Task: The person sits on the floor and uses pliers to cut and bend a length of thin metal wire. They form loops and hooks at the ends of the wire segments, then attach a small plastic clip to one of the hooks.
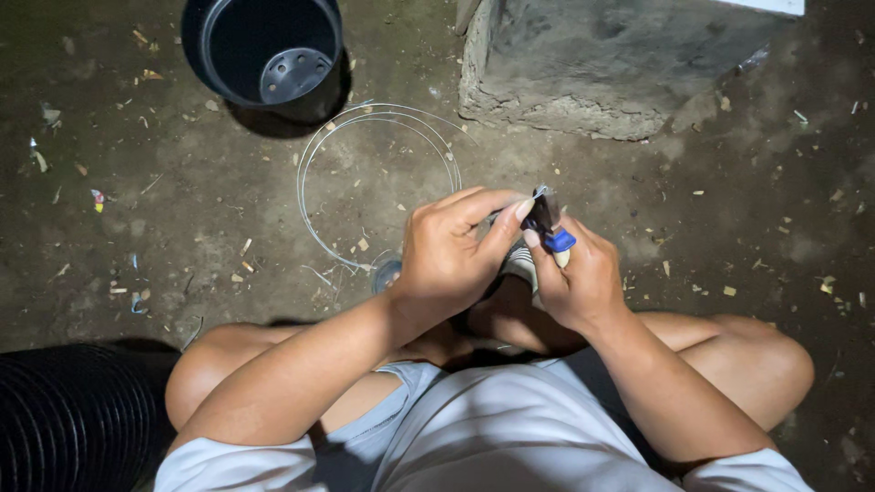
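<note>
Right hand (583,282) fingers clamped round blue-handled pliers (550,223) (nose up-left), left hand (447,251) pinching their tip

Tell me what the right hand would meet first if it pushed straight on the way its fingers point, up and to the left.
Probably the left hand: the right hand, holding the blue-handled pliers, already meets its fingertips there. Beyond lies the wire coil on the ground, though depth is unclear.

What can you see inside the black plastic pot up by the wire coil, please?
Inside the black pot only its bare perforated base shows, with round drain holes. The near wall hides part of the bottom.
</note>
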